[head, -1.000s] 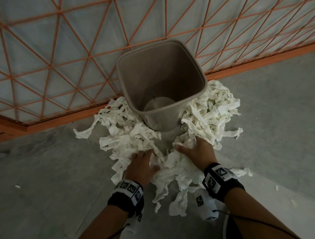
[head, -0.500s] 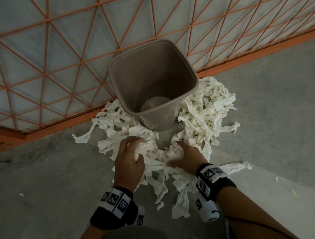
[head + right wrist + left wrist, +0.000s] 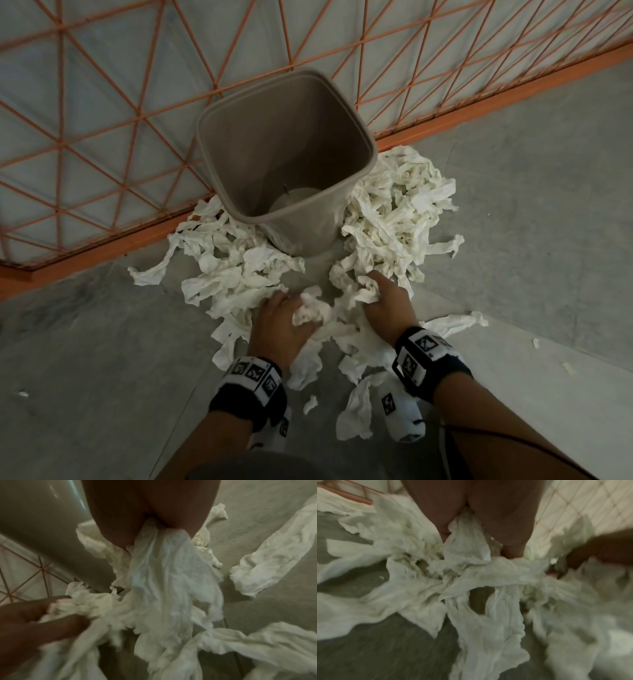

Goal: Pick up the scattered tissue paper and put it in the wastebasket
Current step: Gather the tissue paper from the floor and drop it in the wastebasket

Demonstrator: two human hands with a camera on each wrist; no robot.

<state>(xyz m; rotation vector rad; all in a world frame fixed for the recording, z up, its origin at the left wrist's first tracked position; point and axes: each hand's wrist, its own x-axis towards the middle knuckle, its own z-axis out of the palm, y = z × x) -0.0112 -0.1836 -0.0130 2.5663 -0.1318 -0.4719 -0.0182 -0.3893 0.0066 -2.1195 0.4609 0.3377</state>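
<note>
White strips of tissue paper (image 3: 239,270) lie heaped on the grey floor on both sides of a tan square wastebasket (image 3: 287,216), which stands upright with its mouth open. My left hand (image 3: 294,315) grips a crumpled wad of tissue (image 3: 310,310) just in front of the basket. My right hand (image 3: 375,294) clutches another bunch (image 3: 364,289) at the near edge of the right heap (image 3: 394,219). In the left wrist view tissue (image 3: 467,545) bulges from between the curled fingers. In the right wrist view a long strip (image 3: 163,568) hangs from my fist beside the basket wall (image 3: 42,527).
An orange lattice fence (image 3: 102,102) with an orange base rail (image 3: 513,89) runs right behind the basket. Loose strips (image 3: 356,411) trail back between my wrists. Small scraps (image 3: 534,342) dot the concrete floor at right and far left.
Both hands have gone from resting flat on the pile to closing on handfuls. The left reached forward into the left heap, then drew back with a wad; the right shifted slightly forward.
</note>
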